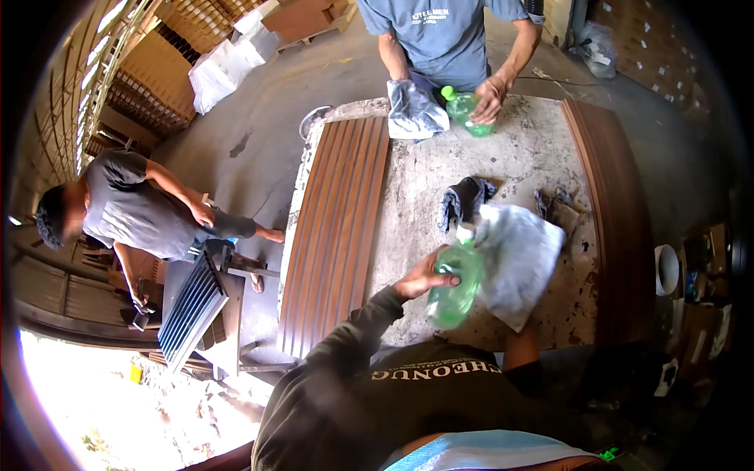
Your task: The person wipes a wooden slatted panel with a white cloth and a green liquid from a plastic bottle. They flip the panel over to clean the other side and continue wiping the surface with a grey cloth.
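The left hand (424,276) is gripping a clear green bottle (454,294), with the thumb lying across its side and the fingers mostly hidden behind it. This bottle is being held above the near part of the worn table (420,184), and its white cap (465,233) is pointing to the far side. Just beside it, a pale cloth (522,255) is hanging over the right hand; only the right forearm (520,349) is showing below, so I cannot tell how far that hand is opening or how it is holding the cloth

Beyond them, a dark rag (466,200) and a crumpled rag (556,207) are lying on the table. A brown slatted panel (334,231) is resting along the left side, and brown boards (613,212) are lying along the right side

Across the table, a co-worker (436,43) is keeping one hand at a whitish cloth (416,110), while the other hand is grasping a second green bottle (467,111). At the left, another person (141,204) is standing near a dark ribbed panel (192,302) and is holding a small tool (141,319), which is too small to tell clearly
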A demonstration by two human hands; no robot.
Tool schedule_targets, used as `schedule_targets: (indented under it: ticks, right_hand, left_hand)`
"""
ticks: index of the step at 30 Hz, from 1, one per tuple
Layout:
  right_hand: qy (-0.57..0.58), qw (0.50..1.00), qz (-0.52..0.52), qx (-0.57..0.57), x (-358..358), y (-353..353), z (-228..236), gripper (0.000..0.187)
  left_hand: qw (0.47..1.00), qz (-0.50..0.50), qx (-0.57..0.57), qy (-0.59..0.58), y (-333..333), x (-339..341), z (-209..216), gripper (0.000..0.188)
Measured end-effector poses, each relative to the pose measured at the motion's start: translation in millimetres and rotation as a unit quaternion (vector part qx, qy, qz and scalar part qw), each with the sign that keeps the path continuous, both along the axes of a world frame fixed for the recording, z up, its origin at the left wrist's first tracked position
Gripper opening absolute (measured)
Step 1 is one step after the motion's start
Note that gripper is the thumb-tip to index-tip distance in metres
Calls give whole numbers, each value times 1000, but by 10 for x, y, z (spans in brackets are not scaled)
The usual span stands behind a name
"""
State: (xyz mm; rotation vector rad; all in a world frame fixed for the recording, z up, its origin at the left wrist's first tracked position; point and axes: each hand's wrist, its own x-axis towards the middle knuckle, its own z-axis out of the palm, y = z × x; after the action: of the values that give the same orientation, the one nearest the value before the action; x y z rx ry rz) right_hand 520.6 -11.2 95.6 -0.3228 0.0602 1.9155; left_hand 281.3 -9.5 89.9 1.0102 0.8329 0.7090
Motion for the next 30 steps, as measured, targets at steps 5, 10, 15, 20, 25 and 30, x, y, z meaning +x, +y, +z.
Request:
schedule_targets:
  ticks: [5,10,15,20,25,30]
  right_hand:
    - [22,999,42,-7,-368,-105,-53,83]
    - [59,996,73,-9,-661,-98,-117,82]
    - [75,995,65,4,-747,-36,-172,81]
    - [81,995,56,9,-742,-82,-147,80]
    - [89,995,46,3,-738,-102,-133,80]
    - [89,995,32,3,-707,-94,-140,79]
  left_hand:
    - [961,-119,100,230,-156,-155,371,82]
    - [754,-227,209,579,-155,-378,645,88]
    - [644,-263,318,644,-154,-370,965,73]
    - [576,-334,294,686,-150,-201,1211,76]
    - [556,-352,319,683,-79,-147,1284,72]
    - [555,-349,372,657,-1,-74,1295,66]
